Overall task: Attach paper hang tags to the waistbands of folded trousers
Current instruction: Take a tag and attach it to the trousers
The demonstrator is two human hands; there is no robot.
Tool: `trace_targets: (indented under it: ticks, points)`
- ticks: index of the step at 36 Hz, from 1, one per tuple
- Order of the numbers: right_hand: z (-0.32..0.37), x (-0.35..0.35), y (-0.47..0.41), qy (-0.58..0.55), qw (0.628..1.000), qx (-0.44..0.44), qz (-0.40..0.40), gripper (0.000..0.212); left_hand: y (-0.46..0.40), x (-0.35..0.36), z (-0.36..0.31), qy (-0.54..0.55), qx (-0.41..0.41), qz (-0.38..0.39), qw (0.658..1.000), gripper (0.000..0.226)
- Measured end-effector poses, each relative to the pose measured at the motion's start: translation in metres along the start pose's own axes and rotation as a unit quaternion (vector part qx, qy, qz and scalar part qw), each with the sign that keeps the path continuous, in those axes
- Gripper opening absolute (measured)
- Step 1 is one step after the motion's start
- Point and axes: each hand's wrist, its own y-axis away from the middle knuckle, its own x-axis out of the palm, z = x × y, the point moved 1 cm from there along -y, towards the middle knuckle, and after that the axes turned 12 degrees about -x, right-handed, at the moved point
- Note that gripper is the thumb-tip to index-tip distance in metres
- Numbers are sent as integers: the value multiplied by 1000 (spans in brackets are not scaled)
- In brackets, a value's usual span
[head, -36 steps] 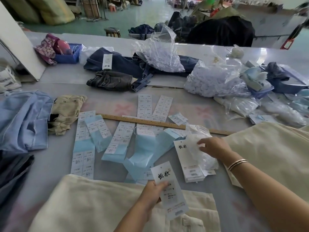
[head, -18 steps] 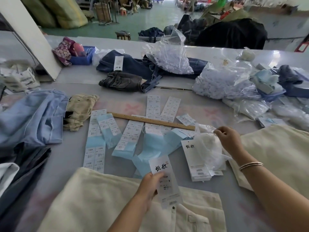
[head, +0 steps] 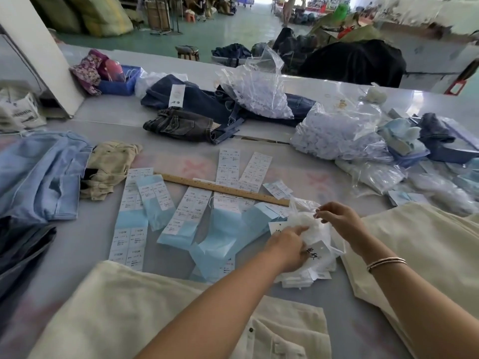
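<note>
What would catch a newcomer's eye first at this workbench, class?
Probably the two hands meeting at centre right: the left hand holds a white hang tag while the right hand pinches a small clear plastic bag. Next, the blue-and-white label sheets fanned across the table's middle, and the cream trousers folded nearest the camera.

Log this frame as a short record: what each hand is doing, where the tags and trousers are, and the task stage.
left hand: holds a hang tag, forefinger reaching toward the plastic bag
right hand: pinches the plastic bag's edge
tag stack: under the bag, right of the blue label sheets
cream trousers: folded, nearest the camera, no tag attached
ruler: lies across the label sheets
stage: tag not yet attached
</note>
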Motion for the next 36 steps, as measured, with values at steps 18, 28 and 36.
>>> trace_targets:
  ticks: [18,28,36]
  points:
    - [65,-19,-15,-372,923,-86,-42,31,-39,18,-7,87,-50,-59,993,41]
    - [74,34,30,-405,914,-14,6,24,80,-5,58,737,-27,180,651,42]
    - [80,102,76,-451,890,4,67,18,151,-3,77,909,-11,170,381,17]
